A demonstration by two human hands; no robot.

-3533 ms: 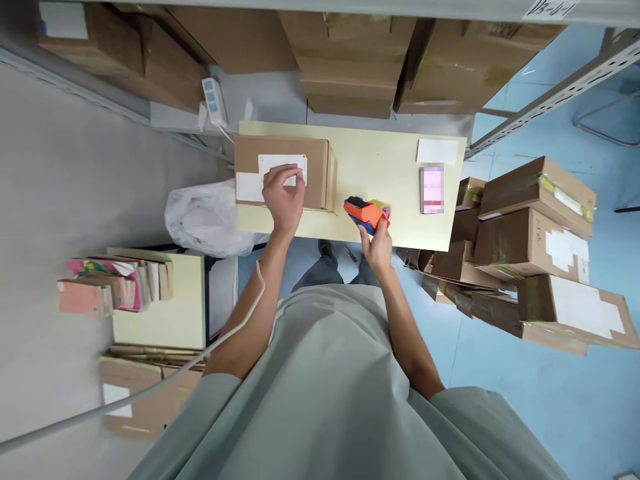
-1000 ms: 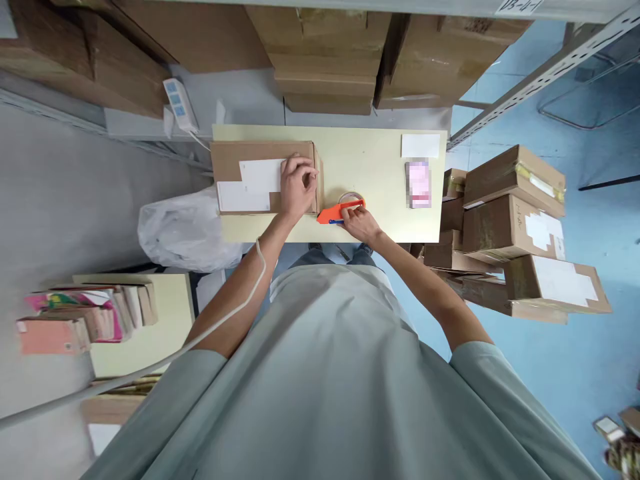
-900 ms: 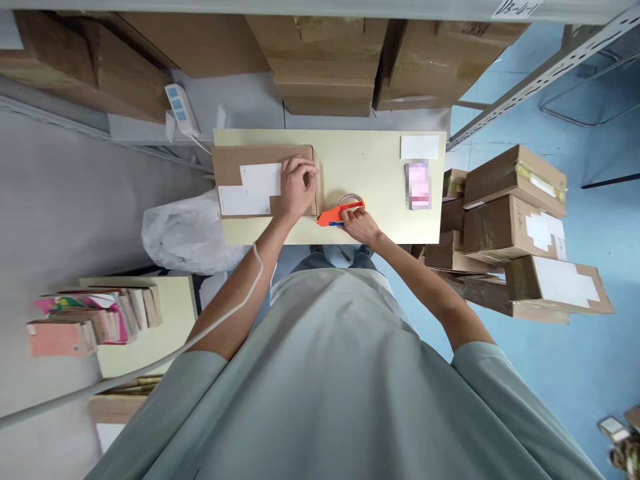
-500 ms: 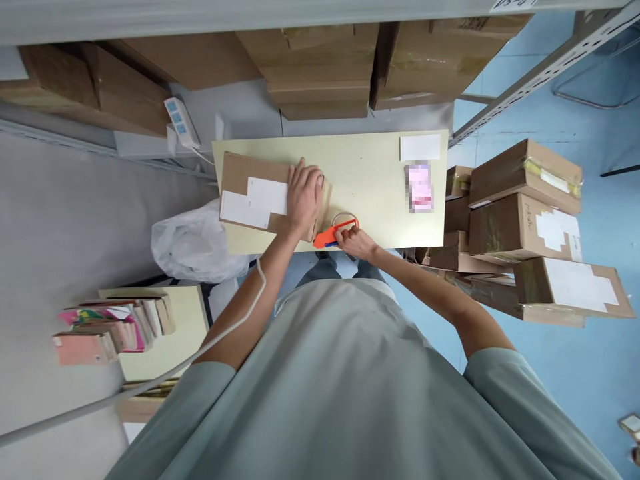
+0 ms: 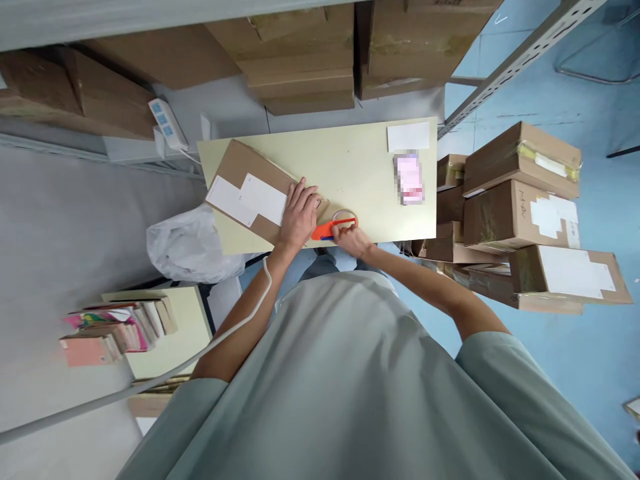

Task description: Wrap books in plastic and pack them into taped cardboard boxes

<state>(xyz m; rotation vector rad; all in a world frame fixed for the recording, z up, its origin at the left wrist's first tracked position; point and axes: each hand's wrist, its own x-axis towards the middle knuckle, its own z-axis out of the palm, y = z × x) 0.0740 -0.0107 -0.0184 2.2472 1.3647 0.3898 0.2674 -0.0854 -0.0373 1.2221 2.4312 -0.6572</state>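
A cardboard box with white labels on top lies at a slant on the left part of the pale yellow table. My left hand rests on the box's right end with its fingers stretched out. Close beside it, my right hand is wrapped around an orange tape dispenser with a blue part and a roll of tape. The dispenser's front is against or very near the box's lower right end; my left hand partly hides that spot.
A pink phone-like item, blurred out, and a white paper lie at the table's right. Cartons are stacked on the floor to the right and line the back shelf. A plastic bag and books are at left.
The box has turned clockwise from square to slanted on the table. My left hand has gone from a pinch over the label to lying flat; my right brought the dispenser to the box's end.
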